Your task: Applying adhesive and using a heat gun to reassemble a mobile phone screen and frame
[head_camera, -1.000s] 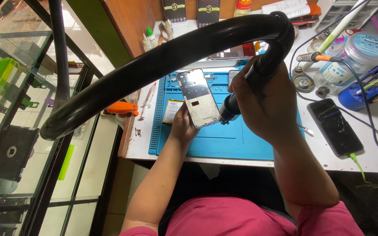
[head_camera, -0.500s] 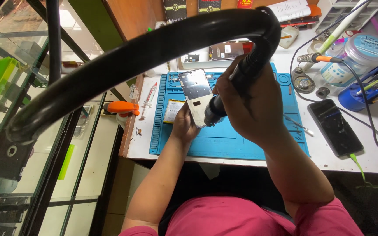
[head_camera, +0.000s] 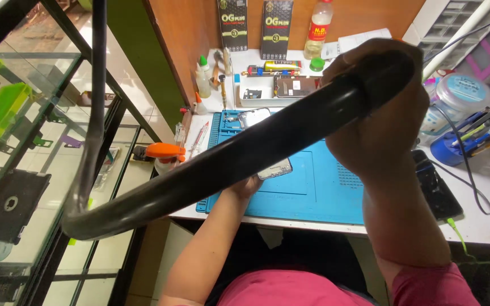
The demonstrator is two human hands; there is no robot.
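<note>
My right hand [head_camera: 381,119] is raised close to the camera and grips the end of a thick black hose [head_camera: 245,153]. The hose runs down to the left, bends, and goes up the left side of the view. Under it, my left hand [head_camera: 246,185] holds an opened phone [head_camera: 254,117] upright over a blue work mat [head_camera: 313,190]. The hose hides the phone's middle; only its top and its lower edge show.
A black phone [head_camera: 439,191] with a green cable lies right of the mat. A blue pot of tools [head_camera: 455,146] stands at the right. Bottles, boxes and small parts line the back of the bench. An orange-capped bottle [head_camera: 165,152] and glass shelves [head_camera: 24,130] are on the left.
My right hand has lifted the hose up toward the camera and to the right. The hose now crosses over the phone. My left hand still holds the phone on the mat.
</note>
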